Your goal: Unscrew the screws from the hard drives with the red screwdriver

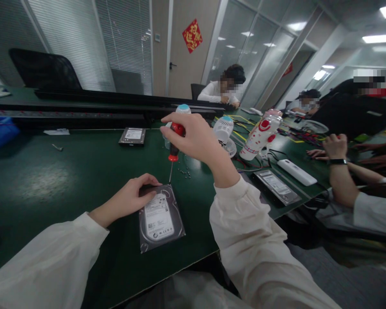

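From view centre: red diamond sign (192, 36), twelve o'clock; oblong white device (297, 172), three o'clock; blue object (1, 132), nine o'clock; black chair (46, 71), ten o'clock.

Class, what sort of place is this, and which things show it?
Probably an electronics workroom in an office: a screwdriver at the far edge of a hard drive, a green worktable, and slatted blinds beyond.

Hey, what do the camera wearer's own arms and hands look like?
The left hand and right hand are bare, with no glove or watch visible. Loose, creased white sleeves cover much of the forearms, ending in plain cuffs. No markings show on the fabric.
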A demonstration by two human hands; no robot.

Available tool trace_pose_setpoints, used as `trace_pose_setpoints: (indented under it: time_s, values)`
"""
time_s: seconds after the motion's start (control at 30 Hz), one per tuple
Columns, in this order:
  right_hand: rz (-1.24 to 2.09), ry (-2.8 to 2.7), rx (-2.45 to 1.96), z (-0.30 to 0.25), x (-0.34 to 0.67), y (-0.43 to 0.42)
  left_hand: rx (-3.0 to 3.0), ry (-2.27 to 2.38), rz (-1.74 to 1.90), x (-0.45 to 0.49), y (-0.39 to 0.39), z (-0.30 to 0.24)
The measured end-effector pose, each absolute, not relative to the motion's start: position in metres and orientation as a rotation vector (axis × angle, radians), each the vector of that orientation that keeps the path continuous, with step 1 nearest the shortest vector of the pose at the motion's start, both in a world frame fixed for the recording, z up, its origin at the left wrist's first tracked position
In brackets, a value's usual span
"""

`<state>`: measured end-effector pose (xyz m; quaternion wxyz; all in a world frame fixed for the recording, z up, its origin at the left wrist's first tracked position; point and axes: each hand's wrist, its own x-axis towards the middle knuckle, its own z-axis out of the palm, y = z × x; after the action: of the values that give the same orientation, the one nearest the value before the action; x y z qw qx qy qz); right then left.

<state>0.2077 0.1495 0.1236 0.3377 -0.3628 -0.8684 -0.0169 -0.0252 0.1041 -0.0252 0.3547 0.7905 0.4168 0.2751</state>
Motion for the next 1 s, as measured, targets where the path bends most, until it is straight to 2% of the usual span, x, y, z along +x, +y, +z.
trace_pose_setpoints:
  time_s: [0.23, 0.47, 0.73, 1.0]
  values:
    - [-0.048, -2.306, -0.807, 0.119, 0.205, 0.155, 2.058, 1.058, 0.729, -0.023, 0.104, -0.024]
    - [-0.300, -2.217, -1.314, 0.120, 0.196, 0.143, 2.083, 1.075, 0.731, -0.022, 0.104, -0.023]
    - [0.060, -2.208, -0.985, 0.121, 0.217, 0.160, 2.075, 1.069, 0.714, -0.023, 0.103, -0.022]
    - [0.077, -2.178, -0.841, 0.122, 0.216, 0.164, 2.086, 1.065, 0.721, -0.025, 0.105, -0.027]
